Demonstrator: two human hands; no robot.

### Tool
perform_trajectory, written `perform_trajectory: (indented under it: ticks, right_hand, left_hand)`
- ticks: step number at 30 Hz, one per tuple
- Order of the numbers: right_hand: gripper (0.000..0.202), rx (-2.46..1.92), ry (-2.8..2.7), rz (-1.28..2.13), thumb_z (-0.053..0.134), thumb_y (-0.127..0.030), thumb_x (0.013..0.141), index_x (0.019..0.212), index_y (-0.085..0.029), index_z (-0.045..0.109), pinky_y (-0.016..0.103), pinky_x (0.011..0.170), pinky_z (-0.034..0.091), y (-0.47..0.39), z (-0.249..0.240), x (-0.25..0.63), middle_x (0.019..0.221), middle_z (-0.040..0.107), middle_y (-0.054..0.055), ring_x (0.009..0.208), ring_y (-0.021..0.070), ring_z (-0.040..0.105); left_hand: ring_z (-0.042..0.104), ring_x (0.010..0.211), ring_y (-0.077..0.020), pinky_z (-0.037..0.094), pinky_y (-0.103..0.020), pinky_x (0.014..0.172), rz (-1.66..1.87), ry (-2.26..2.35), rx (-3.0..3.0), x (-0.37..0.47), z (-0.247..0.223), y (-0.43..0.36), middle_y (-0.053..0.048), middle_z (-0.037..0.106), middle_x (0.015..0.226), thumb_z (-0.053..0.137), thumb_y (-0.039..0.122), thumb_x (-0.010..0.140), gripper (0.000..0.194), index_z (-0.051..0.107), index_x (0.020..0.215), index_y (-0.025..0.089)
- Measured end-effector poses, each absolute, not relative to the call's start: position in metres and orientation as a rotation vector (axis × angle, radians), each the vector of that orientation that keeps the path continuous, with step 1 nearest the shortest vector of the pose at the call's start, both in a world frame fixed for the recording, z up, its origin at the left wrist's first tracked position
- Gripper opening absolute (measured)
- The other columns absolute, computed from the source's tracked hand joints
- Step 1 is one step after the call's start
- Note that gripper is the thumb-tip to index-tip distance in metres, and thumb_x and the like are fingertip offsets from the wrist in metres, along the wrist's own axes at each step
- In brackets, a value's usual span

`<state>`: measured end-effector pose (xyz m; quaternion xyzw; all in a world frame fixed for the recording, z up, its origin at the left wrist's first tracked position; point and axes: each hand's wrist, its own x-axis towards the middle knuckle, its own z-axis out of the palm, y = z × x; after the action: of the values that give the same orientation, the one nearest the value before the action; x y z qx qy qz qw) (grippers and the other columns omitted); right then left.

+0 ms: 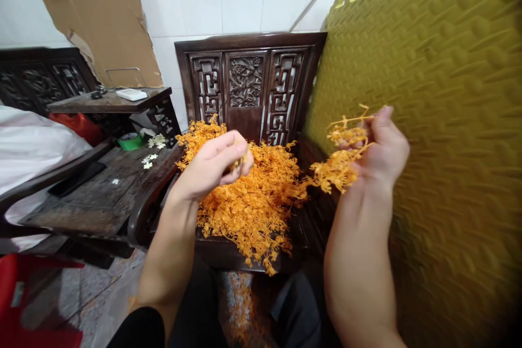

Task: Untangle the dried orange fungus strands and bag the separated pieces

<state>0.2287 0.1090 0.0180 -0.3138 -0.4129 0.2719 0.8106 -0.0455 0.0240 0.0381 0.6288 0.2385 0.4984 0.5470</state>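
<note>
A large heap of small orange plastic-looking sprigs (255, 201) covers the seat of a dark carved wooden chair (248, 41). Above the heap's left part is my left hand (222, 159), its fingers curled round some orange pieces that show between them. To the right, my right hand (381, 144) is raised in front of the yellow mat, fingers closed on a cluster of orange sprigs (340, 160). The cluster hangs to the left of that hand, and its lower end comes close to the heap. The two hands are well apart.
A yellow textured foam mat (440, 65) stands upright along the right. At the left, a dark wooden side table (93, 196) bears green tape (130, 142) and pale small pieces (149, 160). A red stool (36, 304) stands lower left. Cardboard (98, 16) leans on the tiled wall.
</note>
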Motion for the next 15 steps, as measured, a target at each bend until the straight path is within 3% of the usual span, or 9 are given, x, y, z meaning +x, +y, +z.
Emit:
perform_trajectory:
  ticks: [3,6,9,12,15]
  right_hand:
    - [0.047,-0.659,-0.893,0.700,0.083,-0.056,0.077,0.063,-0.026,0.049,0.033,0.047,0.044,0.097,0.020,0.209,0.053,0.035,-0.008,0.039,0.0076,0.031]
    - [0.049,-0.637,-1.010,0.737,0.081,-0.059,0.081,0.063,-0.026,0.049,0.032,0.045,0.042,0.085,0.022,0.185,0.053,0.029,-0.009,0.041,0.0078,0.026]
    - [0.052,-0.614,-1.064,0.710,0.076,-0.062,0.085,0.065,-0.026,0.046,0.031,0.044,0.037,0.081,0.021,0.174,0.054,0.026,-0.008,0.043,0.0087,0.025]
    - [0.054,-0.596,-1.070,0.710,0.076,-0.064,0.086,0.065,-0.026,0.043,0.030,0.043,0.031,0.079,0.020,0.168,0.055,0.025,-0.008,0.043,0.0087,0.026]
    - [0.055,-0.603,-1.075,0.740,0.077,-0.067,0.082,0.066,-0.025,0.046,0.028,0.040,0.025,0.077,0.021,0.163,0.054,0.029,-0.008,0.043,0.0077,0.027]
  left_hand:
    - [0.029,0.037,-0.0006,0.015,-0.019,0.039,1.350,0.555,1.369,-0.028,0.033,0.036,-0.003,0.071,0.077,0.067,0.025,0.093,0.025,0.047,0.079,0.020]
    - [0.028,0.037,-0.0008,0.014,-0.019,0.040,1.332,0.571,1.334,-0.012,0.027,0.044,0.003,0.066,0.074,0.068,0.018,0.091,0.016,0.053,0.097,0.022]
    - [0.026,0.039,-0.0021,0.011,-0.021,0.041,1.267,0.592,1.323,-0.003,0.022,0.046,0.008,0.049,0.066,0.069,0.033,0.096,0.023,0.063,0.114,0.020]
    - [0.025,0.041,-0.0032,0.011,-0.024,0.042,1.210,0.624,1.370,0.004,0.013,0.049,0.009,0.038,0.059,0.073,0.059,0.091,0.044,0.070,0.104,0.017]
    - [0.023,0.042,-0.0039,0.011,-0.024,0.042,1.200,0.615,1.377,0.012,0.007,0.049,0.010,0.033,0.053,0.081,0.061,0.082,0.045,0.071,0.094,0.018]
